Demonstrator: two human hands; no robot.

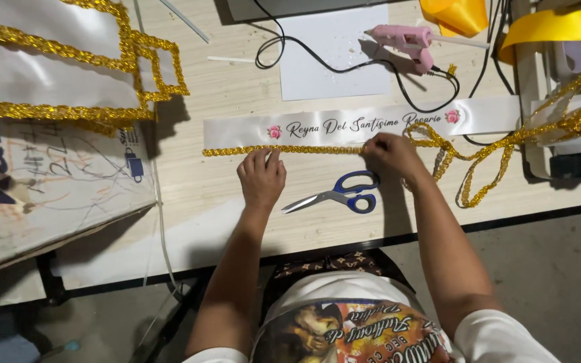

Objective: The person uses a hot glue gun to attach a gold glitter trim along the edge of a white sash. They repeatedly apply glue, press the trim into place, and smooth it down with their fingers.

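Observation:
A white satin sash (237,130) with cursive lettering and two small pink roses lies flat across the wooden table (223,195). Gold sequin trim (317,150) runs along its near edge. My left hand (261,178) rests palm down, its fingertips pressing the trim near the left rose. My right hand (391,156) pinches the trim against the sash edge at mid-length. Loose gold trim (479,161) trails off to the right in loops.
Blue-handled scissors (344,196) lie just in front of my hands. A pink glue gun (405,42) with a black cord rests on white paper (334,54) behind the sash. Gold-trimmed white sashes (55,74) lie at the left, yellow ribbon (553,25) at the back right.

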